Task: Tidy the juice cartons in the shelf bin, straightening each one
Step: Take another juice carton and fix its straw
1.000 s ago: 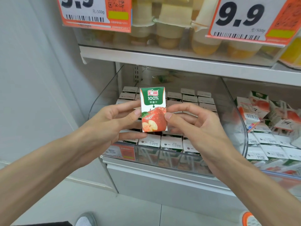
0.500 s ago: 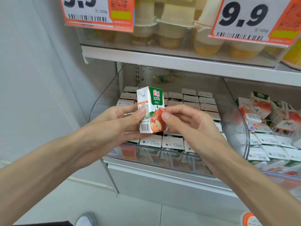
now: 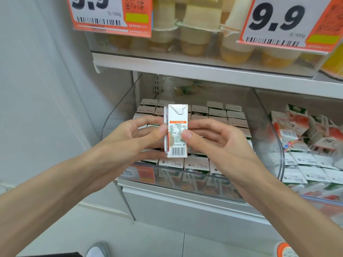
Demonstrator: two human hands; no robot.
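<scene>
White, with an orange band and a barcode on the side facing the camera, the juice carton [image 3: 177, 130] is held upright in the air just above the front rows of the clear shelf bin [image 3: 194, 182]. The left hand [image 3: 133, 141] pinches its left edge and the right hand [image 3: 215, 145] its right edge, with thumbs in front and the other fingers [image 3: 202, 125] curled behind. Below and behind it, packed cartons [image 3: 217, 113] stand in tidy rows, tops up. In the neighbouring bin [image 3: 278, 156] to the right, loose cartons [image 3: 289, 128] lie tilted in a heap. On the upper shelf [image 3: 185, 69], fruit cups [image 3: 194, 34] sit behind two orange price tags [image 3: 111, 13].
</scene>
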